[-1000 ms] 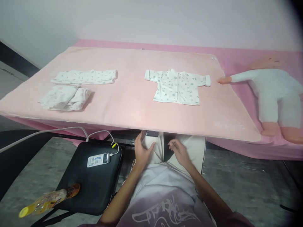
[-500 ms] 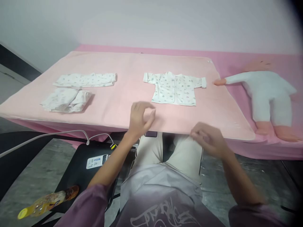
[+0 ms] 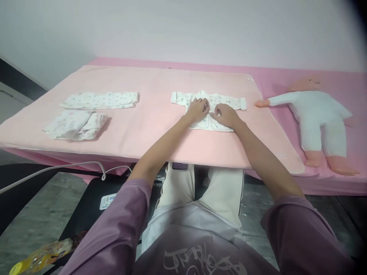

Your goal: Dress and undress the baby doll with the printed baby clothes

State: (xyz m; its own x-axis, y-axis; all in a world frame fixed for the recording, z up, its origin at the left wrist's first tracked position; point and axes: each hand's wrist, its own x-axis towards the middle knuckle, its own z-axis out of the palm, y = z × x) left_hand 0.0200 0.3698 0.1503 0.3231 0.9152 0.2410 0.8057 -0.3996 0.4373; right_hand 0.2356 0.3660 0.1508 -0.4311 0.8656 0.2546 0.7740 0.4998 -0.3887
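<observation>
Sm. shirt point(image 3: 213, 101) on pale pink mat point(image 3: 155, 126), right of ctr, set back from near edge. White cloth, scattered sm. pastel print, prob. multi-colour but too fine to read; front seam down ctr, rounded front corners at hem, plain turned-back cuffs. Lies flat, front up. Collar pts far, hem near; sleeves out L & R. Long axis runs L–R, cuff to cuff, approx. parallel w/ mat's near edge. L hand point(image 3: 198, 109) on shirt front, left of seam, fingers part-curled; R hand point(image 3: 226, 114) just right of seam, thumb & index bent twd each other, other fingers curled. Can't tell if either has cloth pinched. Doll point(image 3: 318, 110) in white suit to right, one arm twd R cuff, apart from it. Folded garment point(image 3: 100, 100) & bunched garment point(image 3: 76, 125) well left, latter nearer.
</observation>
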